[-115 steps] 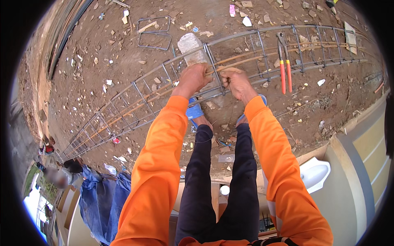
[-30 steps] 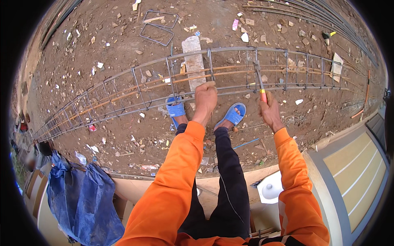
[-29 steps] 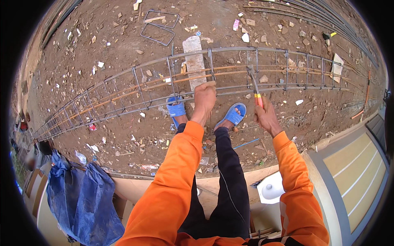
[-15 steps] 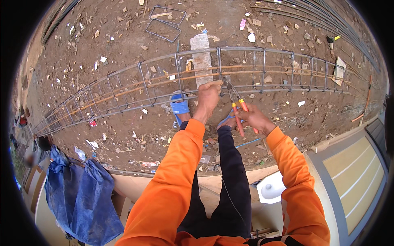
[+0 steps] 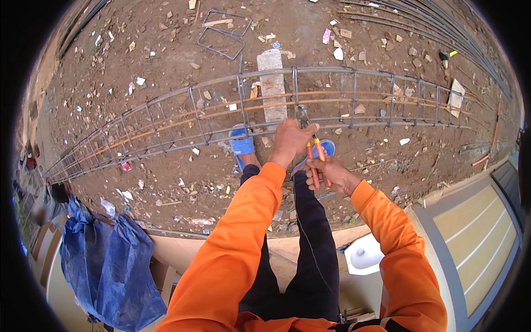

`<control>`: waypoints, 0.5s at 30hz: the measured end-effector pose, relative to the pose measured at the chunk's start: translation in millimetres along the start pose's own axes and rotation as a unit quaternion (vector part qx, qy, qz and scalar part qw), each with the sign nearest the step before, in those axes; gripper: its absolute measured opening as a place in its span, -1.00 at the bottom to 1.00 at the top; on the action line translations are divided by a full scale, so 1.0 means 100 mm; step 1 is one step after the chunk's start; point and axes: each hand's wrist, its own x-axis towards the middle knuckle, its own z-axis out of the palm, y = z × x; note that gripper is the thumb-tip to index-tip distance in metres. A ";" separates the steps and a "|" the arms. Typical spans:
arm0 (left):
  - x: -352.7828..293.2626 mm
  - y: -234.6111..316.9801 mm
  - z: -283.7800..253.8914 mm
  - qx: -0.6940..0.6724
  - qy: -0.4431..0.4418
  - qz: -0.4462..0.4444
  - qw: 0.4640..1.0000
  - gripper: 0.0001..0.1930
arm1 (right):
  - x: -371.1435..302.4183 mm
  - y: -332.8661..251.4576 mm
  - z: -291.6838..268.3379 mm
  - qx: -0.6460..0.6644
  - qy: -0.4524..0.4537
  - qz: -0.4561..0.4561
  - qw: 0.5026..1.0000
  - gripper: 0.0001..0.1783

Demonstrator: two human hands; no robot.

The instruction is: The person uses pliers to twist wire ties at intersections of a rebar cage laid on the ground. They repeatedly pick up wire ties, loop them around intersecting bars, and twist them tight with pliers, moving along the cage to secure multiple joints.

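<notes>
My right hand (image 5: 334,174) is closed round the red and yellow handles of a pair of pincers (image 5: 317,152). Their grey jaws reach the near side of a long rebar cage (image 5: 240,97), beside one of its stirrups. My left hand (image 5: 293,141) is closed just left of the pincers, fingers by the jaws. A thin wire (image 5: 302,224) trails from below it down over my right trouser leg; its upper end is hidden in the fingers. The cage stretches across the view, with brown rusty bars running inside its grey ones.
A pale plank (image 5: 271,83) lies under the cage. Loose stirrups (image 5: 221,41) and long rebars (image 5: 409,25) lie beyond it on rubble-strewn soil. A blue tarp (image 5: 105,265) hangs at lower left, a white basin (image 5: 364,254) at lower right. My feet wear blue sandals (image 5: 241,145).
Both hands have drawn slightly nearer to me with the pincers. My left hand has moved right and down, close against them, and the pincer handles have come closer together.
</notes>
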 end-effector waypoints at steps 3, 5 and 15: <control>0.02 -0.01 -0.08 -0.015 -0.019 0.003 1.000 -0.42 | 0.05 0.16 0.08 0.073 0.007 0.015 0.997 -0.72; 0.02 0.03 -0.06 -0.008 -0.013 0.007 1.000 -0.43 | 0.07 0.15 0.17 0.036 0.027 0.017 0.999 -0.70; -0.01 0.14 -0.20 0.048 -0.052 -0.012 0.997 -0.43 | 0.34 0.33 0.17 0.097 -0.057 0.040 0.993 -0.76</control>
